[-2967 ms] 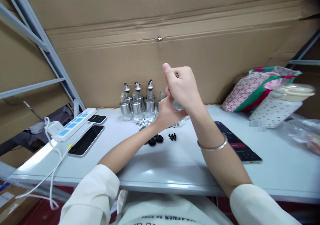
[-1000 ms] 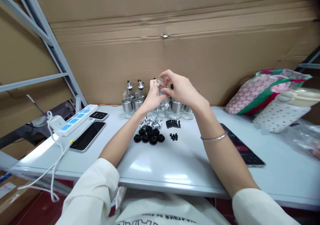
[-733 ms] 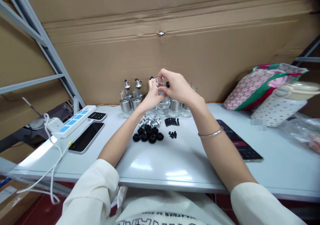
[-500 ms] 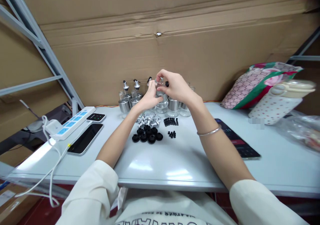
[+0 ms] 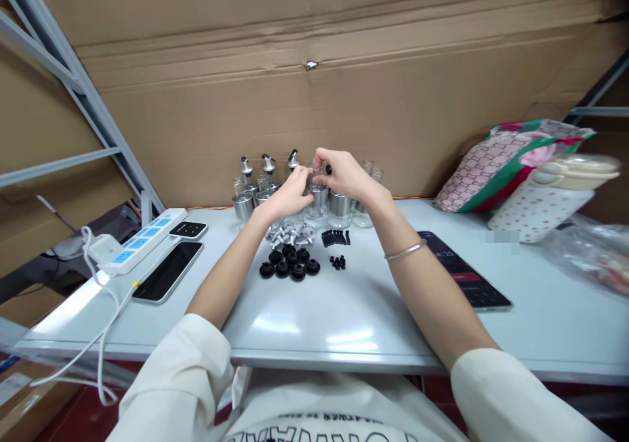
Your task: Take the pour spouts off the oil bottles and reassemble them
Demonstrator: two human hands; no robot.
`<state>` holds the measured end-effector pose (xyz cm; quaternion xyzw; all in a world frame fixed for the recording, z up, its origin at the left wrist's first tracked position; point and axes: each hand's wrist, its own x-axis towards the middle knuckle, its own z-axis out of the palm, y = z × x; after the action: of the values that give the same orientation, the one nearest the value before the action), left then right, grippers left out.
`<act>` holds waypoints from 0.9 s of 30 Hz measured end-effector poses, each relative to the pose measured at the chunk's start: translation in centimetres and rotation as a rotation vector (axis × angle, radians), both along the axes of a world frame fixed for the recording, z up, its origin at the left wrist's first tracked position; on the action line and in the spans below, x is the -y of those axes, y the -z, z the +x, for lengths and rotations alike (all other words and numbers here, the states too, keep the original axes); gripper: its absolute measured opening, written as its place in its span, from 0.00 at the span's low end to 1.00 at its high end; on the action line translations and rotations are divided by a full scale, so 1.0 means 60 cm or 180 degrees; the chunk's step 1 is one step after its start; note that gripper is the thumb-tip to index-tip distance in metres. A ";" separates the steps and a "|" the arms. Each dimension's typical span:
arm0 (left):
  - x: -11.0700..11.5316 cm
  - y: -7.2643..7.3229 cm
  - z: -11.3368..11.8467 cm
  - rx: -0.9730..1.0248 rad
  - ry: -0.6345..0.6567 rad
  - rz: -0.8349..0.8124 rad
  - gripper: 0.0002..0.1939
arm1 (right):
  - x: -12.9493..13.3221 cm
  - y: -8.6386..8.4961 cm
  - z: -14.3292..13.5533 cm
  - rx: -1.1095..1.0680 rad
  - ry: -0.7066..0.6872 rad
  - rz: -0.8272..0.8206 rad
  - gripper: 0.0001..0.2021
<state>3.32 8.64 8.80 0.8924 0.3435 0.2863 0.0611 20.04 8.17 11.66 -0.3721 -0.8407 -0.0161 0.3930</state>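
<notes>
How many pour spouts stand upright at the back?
3 clearly: the leftmost spout, a second spout right of it, a third spout beyond the left hand. A black tip by the right hand may be a fourth; hands may hide more.

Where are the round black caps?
Head view, slightly left of centre: the round black caps lie in front of the silver parts, left of the tiny black pieces.

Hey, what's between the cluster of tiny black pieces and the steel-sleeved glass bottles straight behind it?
A row of slim black sticks lies between the tiny pieces and those bottles, in the head view.
</notes>
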 end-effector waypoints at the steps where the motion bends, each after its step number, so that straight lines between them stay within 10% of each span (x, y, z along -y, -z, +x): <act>1: 0.000 0.000 -0.001 -0.0085 -0.0044 0.0020 0.21 | -0.004 0.004 0.001 0.0019 0.0028 -0.0003 0.08; 27: 0.005 0.000 -0.005 -0.0953 -0.0441 -0.0115 0.22 | -0.041 0.051 0.006 0.0682 0.0754 0.0146 0.09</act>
<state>3.02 8.34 8.81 0.8980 0.4146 0.1475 0.0054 20.39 10.60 8.61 -0.4557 -0.8275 -0.1212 0.3048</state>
